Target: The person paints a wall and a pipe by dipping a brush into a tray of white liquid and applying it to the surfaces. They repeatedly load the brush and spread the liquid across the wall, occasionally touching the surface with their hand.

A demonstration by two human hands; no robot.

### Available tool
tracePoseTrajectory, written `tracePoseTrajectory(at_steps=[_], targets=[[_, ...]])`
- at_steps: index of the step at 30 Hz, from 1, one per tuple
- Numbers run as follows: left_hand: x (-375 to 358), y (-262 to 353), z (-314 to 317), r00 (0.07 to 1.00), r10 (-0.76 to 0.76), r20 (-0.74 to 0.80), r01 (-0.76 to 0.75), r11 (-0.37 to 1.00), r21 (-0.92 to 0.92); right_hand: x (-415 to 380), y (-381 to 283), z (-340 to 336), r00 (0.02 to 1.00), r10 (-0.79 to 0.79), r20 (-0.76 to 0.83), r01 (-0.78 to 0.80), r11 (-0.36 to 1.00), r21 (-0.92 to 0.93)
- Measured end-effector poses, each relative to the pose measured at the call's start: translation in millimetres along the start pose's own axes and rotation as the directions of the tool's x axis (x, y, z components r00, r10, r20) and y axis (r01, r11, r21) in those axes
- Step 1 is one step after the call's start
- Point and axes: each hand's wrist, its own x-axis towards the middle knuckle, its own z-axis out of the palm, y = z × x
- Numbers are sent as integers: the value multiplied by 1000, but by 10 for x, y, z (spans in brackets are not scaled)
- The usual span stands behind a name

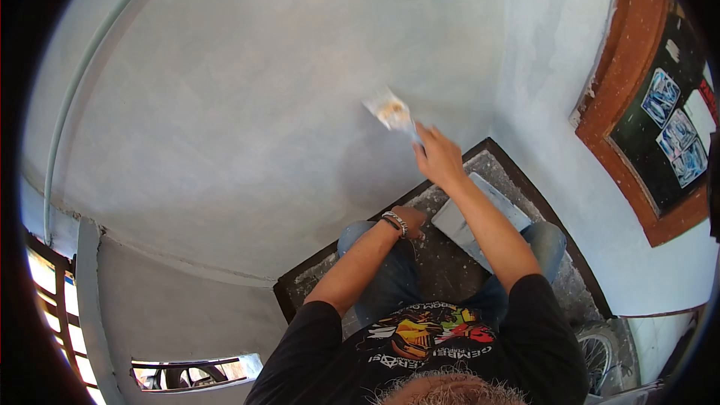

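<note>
My right hand (439, 156) grips the handle of a putty knife (391, 111). Its broad blade is smeared white with a yellowish-brown patch, slightly blurred, and is held at the grey-white wall (262, 105); whether it touches cannot be told. My left hand (409, 221) is lowered by my left knee, fingers curled in, with nothing visible in it. Bands circle that wrist. Under my right forearm, between my knees, lies a flat pale grey board (452, 223), partly hidden by the arm.
I sit over a dark-edged, white-spattered platform (307, 277) in the wall corner. At right hangs a brown-framed dark panel (637, 135) with pictures. A pipe (75, 82) runs up the left wall. A spoked wheel (596, 356) stands lower right.
</note>
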Motion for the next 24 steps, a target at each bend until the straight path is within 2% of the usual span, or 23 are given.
tracePoseTrajectory(at_steps=[3,6,7,9,11,13,16,19,20,22,24], targets=[[30,-26,67,1000,26,-4,-25,999,35,-587,473,246,996,55,64,-59,997,51],[98,2,37,998,-24,57,20,997,70,-537,530,103,925,160,344,-288,887,362],[97,32,3,994,-55,93,48,995,82,-428,407,-11,918,134,374,-328,787,522],[123,51,15,996,-36,82,31,997,65,-56,16,-322,903,74,424,-401,500,768],[136,51,-14,997,-29,77,25,998,56,334,-449,-576,952,45,304,-299,360,884],[115,81,-41,996,-32,89,28,999,47,726,-725,-675,976,-53,212,-195,225,955],[94,69,-31,997,-40,59,37,998,45,1152,-951,-684,980,-99,175,-157,167,973],[82,5,37,999,-33,18,33,999,17,1178,-657,-98,995,47,88,-99,621,778],[44,-11,36,999,-37,30,36,999,21,1026,-558,42,993,92,71,-116,709,696],[-59,-48,13,998,-41,50,40,999,27,554,-349,256,986,155,64,-165,825,540],[-68,-138,141,994,-62,89,60,998,32,4,-85,519,968,220,120,-250,850,463]])
